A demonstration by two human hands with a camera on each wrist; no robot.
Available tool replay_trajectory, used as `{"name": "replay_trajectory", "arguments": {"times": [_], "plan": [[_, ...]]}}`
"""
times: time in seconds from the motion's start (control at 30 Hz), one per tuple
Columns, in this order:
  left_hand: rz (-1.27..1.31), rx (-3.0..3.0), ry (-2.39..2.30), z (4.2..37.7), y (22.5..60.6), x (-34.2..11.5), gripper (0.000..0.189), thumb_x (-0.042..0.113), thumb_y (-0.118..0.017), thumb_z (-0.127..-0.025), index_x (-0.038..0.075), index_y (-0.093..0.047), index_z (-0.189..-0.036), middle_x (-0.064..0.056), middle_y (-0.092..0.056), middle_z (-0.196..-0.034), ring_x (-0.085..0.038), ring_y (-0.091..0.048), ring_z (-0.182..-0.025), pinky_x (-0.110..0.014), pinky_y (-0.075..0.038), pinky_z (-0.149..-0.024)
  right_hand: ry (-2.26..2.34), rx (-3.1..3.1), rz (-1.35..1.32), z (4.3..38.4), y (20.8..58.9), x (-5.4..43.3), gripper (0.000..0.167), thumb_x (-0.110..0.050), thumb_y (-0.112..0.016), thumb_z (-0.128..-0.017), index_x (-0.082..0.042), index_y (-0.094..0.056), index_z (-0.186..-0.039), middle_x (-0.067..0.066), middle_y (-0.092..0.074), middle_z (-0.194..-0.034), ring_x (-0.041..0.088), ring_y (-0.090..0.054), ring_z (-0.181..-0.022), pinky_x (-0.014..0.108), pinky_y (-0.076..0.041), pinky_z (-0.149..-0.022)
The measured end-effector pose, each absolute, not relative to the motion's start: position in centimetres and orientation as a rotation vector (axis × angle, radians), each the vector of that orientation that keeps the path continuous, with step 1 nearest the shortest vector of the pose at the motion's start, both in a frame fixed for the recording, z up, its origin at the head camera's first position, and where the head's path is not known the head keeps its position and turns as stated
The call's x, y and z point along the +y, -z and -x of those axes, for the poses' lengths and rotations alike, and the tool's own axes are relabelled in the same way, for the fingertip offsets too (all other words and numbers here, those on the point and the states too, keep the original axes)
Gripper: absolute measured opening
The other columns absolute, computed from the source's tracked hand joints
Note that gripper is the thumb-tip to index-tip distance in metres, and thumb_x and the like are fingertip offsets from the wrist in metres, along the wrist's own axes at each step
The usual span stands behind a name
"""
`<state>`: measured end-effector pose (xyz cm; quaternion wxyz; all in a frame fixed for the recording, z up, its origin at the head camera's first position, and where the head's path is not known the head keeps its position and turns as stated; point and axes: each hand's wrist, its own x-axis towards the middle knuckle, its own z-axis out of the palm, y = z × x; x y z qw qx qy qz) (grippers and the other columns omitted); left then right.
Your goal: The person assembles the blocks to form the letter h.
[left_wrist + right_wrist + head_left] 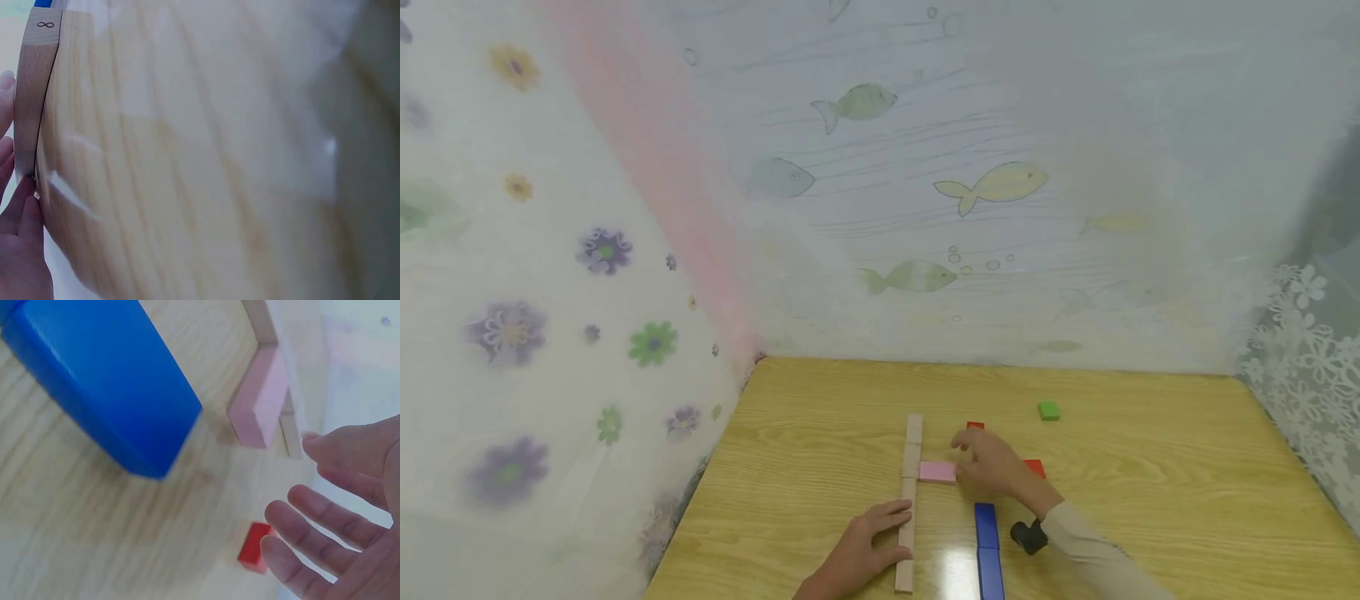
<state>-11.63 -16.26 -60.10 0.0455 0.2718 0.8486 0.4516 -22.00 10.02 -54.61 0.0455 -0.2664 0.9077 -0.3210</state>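
Observation:
A straight row of plain wooden blocks (907, 492) runs away from me across the table. My left hand (868, 542) rests its fingers and thumb on the near part of that row. The left wrist view shows its fingertips along a wooden block (34, 81) with an "8" on its end. A pink block (937, 472) juts out sideways from the row. Over the pink block's right end, my right hand (988, 462) reaches with fingers spread and nothing between them. In the right wrist view a small red block (255, 547) lies near its fingertips.
Two blue blocks (987, 546) lie end to end at the right of the row. Behind my right wrist, a red block (1034, 468) is partly hidden. A green block (1048, 411) is farther back. Printed curtains (1000, 333) enclose the table's back and sides.

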Motion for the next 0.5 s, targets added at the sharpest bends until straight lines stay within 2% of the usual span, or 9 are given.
{"name": "replay_trajectory", "arguments": {"times": [0.17,0.4,0.5], "plan": [[-0.821,2.598,-1.369,11.6,60.1,-16.2,0.055,0.037,-0.066,-0.087,0.004,-0.057,-0.13,-0.004,-0.049,-0.139,-0.029,-0.045,-0.127,-0.04,-0.04,-0.102,0.996,2.749,0.854,22.3,53.9,11.1,0.024,-0.004,-0.067,-0.085,0.0,-0.064,-0.108,0.014,-0.062,-0.098,0.018,-0.056,-0.075,0.032,-0.048,-0.061],[-0.81,2.583,-1.372,11.7,60.3,-16.2,0.056,0.037,-0.065,-0.087,0.004,-0.056,-0.131,-0.005,-0.048,-0.14,-0.031,-0.045,-0.127,-0.041,-0.041,-0.101,1.019,2.732,0.911,22.6,53.4,12.4,0.026,-0.005,-0.064,-0.087,0.003,-0.063,-0.111,0.016,-0.061,-0.103,0.032,-0.06,-0.087,0.04,-0.051,-0.069],[-0.814,2.585,-1.374,11.7,60.2,-16.2,0.056,0.037,-0.065,-0.087,0.004,-0.056,-0.13,-0.005,-0.048,-0.14,-0.031,-0.045,-0.127,-0.04,-0.041,-0.101,1.011,2.739,0.93,22.5,53.3,12.9,0.026,-0.005,-0.064,-0.087,0.004,-0.063,-0.11,0.016,-0.061,-0.104,0.034,-0.06,-0.09,0.04,-0.051,-0.071]]}}
